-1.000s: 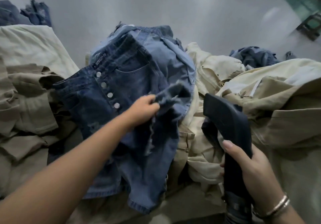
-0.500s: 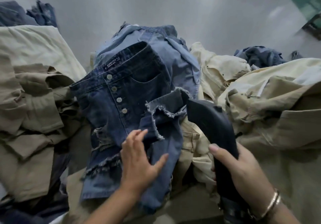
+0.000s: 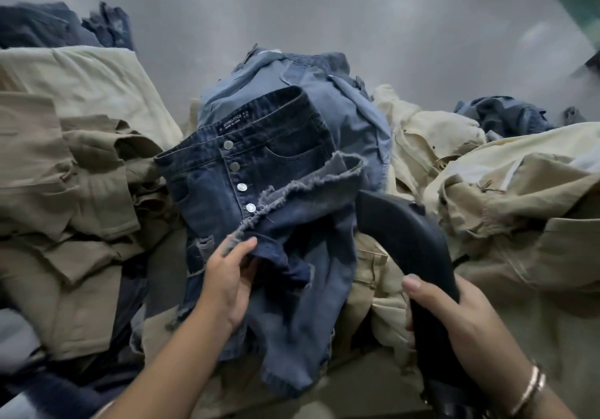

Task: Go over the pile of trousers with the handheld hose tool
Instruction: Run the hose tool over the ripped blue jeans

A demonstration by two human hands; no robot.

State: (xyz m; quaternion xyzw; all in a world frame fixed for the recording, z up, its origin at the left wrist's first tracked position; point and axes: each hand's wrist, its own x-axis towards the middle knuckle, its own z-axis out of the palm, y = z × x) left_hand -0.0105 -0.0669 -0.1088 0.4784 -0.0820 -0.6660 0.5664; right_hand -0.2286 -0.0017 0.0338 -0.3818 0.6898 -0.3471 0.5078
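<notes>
The pile of trousers (image 3: 422,165) spreads across the whole lower view, with grey floor (image 3: 292,12) beyond it. The landmark is the dark blue jeans (image 3: 246,165), lying on top at the middle with waistband away from the person and four metal buttons (image 3: 242,187) down the fly. Left of the jeans lie khaki and tan trousers (image 3: 65,165) in crumpled folds; right of them, cream and beige trousers (image 3: 519,191); behind them, a lighter blue denim garment (image 3: 341,100). More dark denim (image 3: 48,25) lies far back to the left of the jeans.

The black hose tool (image 3: 406,240) reaches in from the lower right, its broad curved head just beside the jeans' right edge, close against a frayed hem. The right hand (image 3: 461,314) has its grip closed round the tool's neck, thumb laid along the near side, forearm coming up from the lower right corner with bangles (image 3: 532,386) at the wrist.

The left hand (image 3: 227,275) lies on the near part of the jeans, palm turned toward the fabric, its grip pinching a frayed denim edge between thumb and fingers. Its forearm runs in from the bottom edge.
</notes>
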